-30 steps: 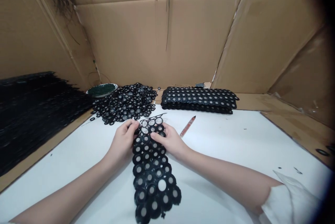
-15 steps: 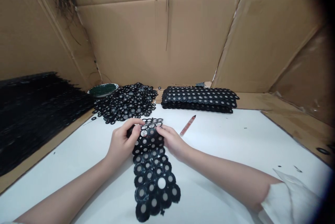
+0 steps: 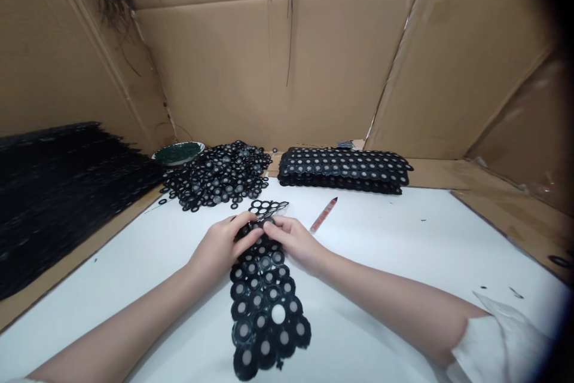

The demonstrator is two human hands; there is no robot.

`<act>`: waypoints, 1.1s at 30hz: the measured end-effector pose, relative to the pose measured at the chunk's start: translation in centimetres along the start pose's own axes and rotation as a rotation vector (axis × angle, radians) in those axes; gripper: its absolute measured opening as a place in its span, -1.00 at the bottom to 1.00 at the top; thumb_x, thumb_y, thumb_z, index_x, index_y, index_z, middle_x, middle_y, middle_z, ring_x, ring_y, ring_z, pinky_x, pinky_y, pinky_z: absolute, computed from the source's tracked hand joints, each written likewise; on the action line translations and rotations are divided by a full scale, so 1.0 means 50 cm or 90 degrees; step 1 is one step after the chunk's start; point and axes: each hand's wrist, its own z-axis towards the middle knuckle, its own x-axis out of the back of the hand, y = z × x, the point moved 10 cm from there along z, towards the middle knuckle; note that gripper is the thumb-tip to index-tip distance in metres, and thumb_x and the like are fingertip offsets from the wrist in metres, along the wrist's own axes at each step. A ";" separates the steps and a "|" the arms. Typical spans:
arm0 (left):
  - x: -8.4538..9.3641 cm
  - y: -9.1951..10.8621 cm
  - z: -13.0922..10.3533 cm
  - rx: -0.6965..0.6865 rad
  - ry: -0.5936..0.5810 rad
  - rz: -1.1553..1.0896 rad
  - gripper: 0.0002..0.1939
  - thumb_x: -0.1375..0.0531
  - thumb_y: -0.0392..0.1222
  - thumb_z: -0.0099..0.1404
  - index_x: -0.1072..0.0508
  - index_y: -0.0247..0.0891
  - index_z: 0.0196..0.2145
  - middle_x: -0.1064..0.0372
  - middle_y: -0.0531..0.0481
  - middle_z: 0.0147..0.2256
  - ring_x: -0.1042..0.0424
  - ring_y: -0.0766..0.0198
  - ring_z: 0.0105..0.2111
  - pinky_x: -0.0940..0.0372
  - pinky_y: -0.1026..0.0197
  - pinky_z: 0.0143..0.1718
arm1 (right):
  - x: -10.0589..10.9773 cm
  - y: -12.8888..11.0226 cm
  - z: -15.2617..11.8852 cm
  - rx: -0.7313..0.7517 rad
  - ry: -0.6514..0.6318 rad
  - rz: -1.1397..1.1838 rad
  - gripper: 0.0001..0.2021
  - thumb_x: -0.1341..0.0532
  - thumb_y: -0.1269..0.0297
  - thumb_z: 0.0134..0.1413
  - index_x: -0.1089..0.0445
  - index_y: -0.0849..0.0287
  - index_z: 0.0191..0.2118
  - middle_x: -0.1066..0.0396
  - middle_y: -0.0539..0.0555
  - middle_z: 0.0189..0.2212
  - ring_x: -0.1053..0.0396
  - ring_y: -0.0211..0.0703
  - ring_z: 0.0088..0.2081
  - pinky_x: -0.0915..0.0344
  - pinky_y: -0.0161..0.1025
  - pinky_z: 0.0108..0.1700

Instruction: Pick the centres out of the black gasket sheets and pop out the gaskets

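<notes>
Black punched sheet [image 3: 264, 305] of joined rings lies lengthwise at lower centre on the white table [image 3: 403, 239]. Left hand [image 3: 222, 247] and right hand [image 3: 293, 239] meet at its far end, fingertips pinching one ring between them. It looks like a ring is being pressed free; the next move probably needs a firm push. Loose rings [image 3: 217, 175] are heaped beyond, upper left of centre.
</notes>
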 end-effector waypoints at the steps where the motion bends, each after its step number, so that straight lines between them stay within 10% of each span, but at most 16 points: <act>1: -0.002 0.000 -0.001 -0.001 -0.009 -0.005 -0.76 -0.02 0.01 0.19 -0.32 -0.16 -0.28 -0.38 0.03 -0.40 -0.35 0.24 -0.42 -0.19 0.26 -0.38 | -0.005 -0.001 -0.001 -0.003 -0.016 0.001 -0.77 -0.20 0.11 -0.07 -0.38 0.19 -0.40 -0.35 -0.03 -0.49 -0.28 -0.27 -0.41 -0.15 -0.26 -0.26; 9: 0.011 -0.018 0.011 0.037 -0.003 -0.053 -0.82 0.03 -0.11 0.21 -0.26 -0.19 -0.47 -0.28 0.13 -0.55 -0.26 0.32 -0.51 -0.12 0.31 -0.45 | -0.018 0.003 0.001 -0.018 -0.064 -0.005 -0.73 -0.23 0.12 -0.11 -0.43 0.23 -0.35 -0.43 0.03 -0.45 -0.33 -0.23 -0.39 -0.17 -0.18 -0.16; 16: 0.145 -0.069 0.006 0.105 0.305 -0.008 -0.84 0.03 -0.16 0.21 -0.28 -0.20 -0.45 -0.26 0.12 -0.53 -0.22 0.34 -0.51 -0.09 0.33 -0.48 | -0.017 0.014 -0.001 -0.035 -0.030 -0.003 -0.75 -0.22 0.12 -0.10 -0.32 0.21 -0.36 -0.41 0.01 -0.48 -0.35 -0.24 -0.42 -0.22 -0.19 -0.22; 23: 0.008 0.022 -0.001 -0.031 0.078 0.000 -0.85 0.02 -0.17 0.23 -0.32 -0.18 -0.30 -0.36 0.03 -0.37 -0.33 0.28 -0.39 -0.18 0.29 -0.35 | -0.011 -0.002 -0.006 0.028 0.001 -0.099 -0.75 -0.20 0.16 -0.06 -0.11 0.16 -0.48 -0.14 -0.16 -0.68 -0.06 -0.40 -0.61 0.08 -0.39 -0.53; 33: -0.026 0.012 -0.002 -0.022 -0.020 -0.061 -0.89 -0.02 -0.12 0.21 -0.24 -0.19 -0.36 -0.32 0.04 -0.40 -0.32 0.28 -0.40 -0.18 0.28 -0.37 | -0.032 -0.034 -0.017 0.110 -0.056 -0.276 -0.82 -0.02 0.25 0.10 -0.26 0.20 -0.42 -0.22 -0.02 -0.51 -0.14 -0.29 -0.45 -0.05 -0.31 -0.39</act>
